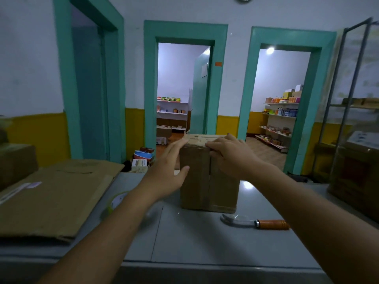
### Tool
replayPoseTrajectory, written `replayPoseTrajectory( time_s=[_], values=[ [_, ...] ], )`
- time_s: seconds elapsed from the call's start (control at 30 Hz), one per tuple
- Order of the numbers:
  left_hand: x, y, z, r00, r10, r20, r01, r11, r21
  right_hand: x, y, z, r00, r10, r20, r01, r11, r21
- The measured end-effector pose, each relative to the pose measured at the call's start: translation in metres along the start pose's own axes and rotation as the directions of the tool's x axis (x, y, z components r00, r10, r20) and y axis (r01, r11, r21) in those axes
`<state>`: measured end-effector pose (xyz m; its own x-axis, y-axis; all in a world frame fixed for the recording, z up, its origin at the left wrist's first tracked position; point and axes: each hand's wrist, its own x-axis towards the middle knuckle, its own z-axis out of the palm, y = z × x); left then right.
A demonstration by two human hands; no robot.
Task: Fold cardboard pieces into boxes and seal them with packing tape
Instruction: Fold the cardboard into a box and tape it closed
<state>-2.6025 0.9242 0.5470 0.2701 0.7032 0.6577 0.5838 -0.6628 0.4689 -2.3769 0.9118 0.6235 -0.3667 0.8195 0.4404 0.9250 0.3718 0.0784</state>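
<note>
Our left hand [168, 171], fingers straight and spread, hovers just beside the box [205, 187], which stands upright on the table [194, 242] at its three o'clock. Our right hand [227, 154], nearer the top seam, curls fingers over that edge.

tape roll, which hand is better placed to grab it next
Left, likely: the tape roll lies partly under its forearm and the left hand is open, while the right hand grips the cardboard box.
</note>
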Motion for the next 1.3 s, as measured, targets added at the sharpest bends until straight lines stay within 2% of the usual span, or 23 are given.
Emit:
replayPoseTrajectory(
  time_s=[0.1, 0.17, 0.2, 0.27, 0.33, 0.37, 0.4, 0.43, 0.5, 0.57, 0.67, 0.77, 0.9, 1.07, 1.23, 1.3],
  values=[
    [-0.027, -0.011, -0.017, 0.998, -0.05, -0.038, 0.055, 0.992, 0.116, -0.008, -0.002, -0.005, 0.998, 0.041, 0.052, -0.044, 0.998, 0.051],
    [-0.048, -0.025, -0.033, 0.986, -0.166, 0.007, 0.161, 0.963, 0.216, -0.01, -0.002, -0.002, 0.995, 0.063, 0.083, -0.069, 0.995, 0.075],
    [-0.059, -0.033, -0.043, 0.971, -0.233, 0.053, 0.209, 0.938, 0.277, -0.01, -0.003, 0.002, 0.997, 0.061, 0.05, -0.065, 0.993, 0.095],
    [-0.078, -0.046, -0.062, 0.932, -0.333, 0.144, 0.258, 0.888, 0.381, -0.015, -0.012, 0.011, 0.991, 0.006, -0.134, 0.013, 0.99, 0.138],
    [-0.094, -0.053, -0.076, 0.903, -0.378, 0.205, 0.271, 0.869, 0.414, -0.028, -0.03, 0.024, 0.931, -0.143, -0.337, 0.2, 0.97, 0.141],
    [-0.1, -0.055, -0.081, 0.886, -0.395, 0.242, 0.273, 0.867, 0.418, -0.034, -0.042, 0.035, 0.9, -0.195, -0.39, 0.274, 0.949, 0.157],
    [-0.105, -0.056, -0.083, 0.868, -0.407, 0.285, 0.267, 0.865, 0.424, -0.039, -0.057, 0.046, 0.908, -0.208, -0.365, 0.303, 0.926, 0.227],
    [-0.109, -0.057, -0.084, 0.854, -0.412, 0.319, 0.255, 0.864, 0.434, -0.041, -0.072, 0.058, 0.943, -0.187, -0.274, 0.276, 0.902, 0.333],
    [-0.116, -0.06, -0.083, 0.856, -0.397, 0.331, 0.235, 0.87, 0.434, -0.037, -0.101, 0.088, 0.989, -0.146, 0.016, 0.118, 0.856, 0.504],
    [-0.12, -0.063, -0.081, 0.871, -0.381, 0.311, 0.224, 0.87, 0.438, -0.029, -0.121, 0.117, 0.965, -0.141, 0.222, -0.018, 0.808, 0.588],
    [-0.129, -0.07, -0.074, 0.907, -0.312, 0.283, 0.151, 0.868, 0.474, -0.02, -0.134, 0.146, 0.934, -0.161, 0.319, -0.116, 0.707, 0.697],
    [-0.136, -0.08, -0.068, 0.945, -0.225, 0.237, 0.095, 0.883, 0.46, -0.018, -0.137, 0.158, 0.945, -0.191, 0.264, -0.088, 0.631, 0.771],
    [-0.139, -0.085, -0.067, 0.952, -0.214, 0.219, 0.089, 0.877, 0.472, -0.02, -0.138, 0.166, 0.976, -0.186, 0.117, 0.009, 0.567, 0.824],
    [-0.142, -0.087, -0.064, 0.96, -0.214, 0.183, 0.104, 0.872, 0.478, -0.018, -0.135, 0.178, 0.999, -0.03, 0.02, 0.004, 0.633, 0.774],
    [-0.142, -0.083, -0.064, 0.96, -0.216, 0.18, 0.104, 0.869, 0.485, -0.014, -0.137, 0.179, 0.999, 0.03, -0.015, -0.008, 0.646, 0.763],
    [-0.141, -0.079, -0.067, 0.947, -0.26, 0.189, 0.135, 0.856, 0.5, -0.014, -0.139, 0.177, 0.998, 0.061, -0.031, -0.016, 0.648, 0.761]
  ],
)
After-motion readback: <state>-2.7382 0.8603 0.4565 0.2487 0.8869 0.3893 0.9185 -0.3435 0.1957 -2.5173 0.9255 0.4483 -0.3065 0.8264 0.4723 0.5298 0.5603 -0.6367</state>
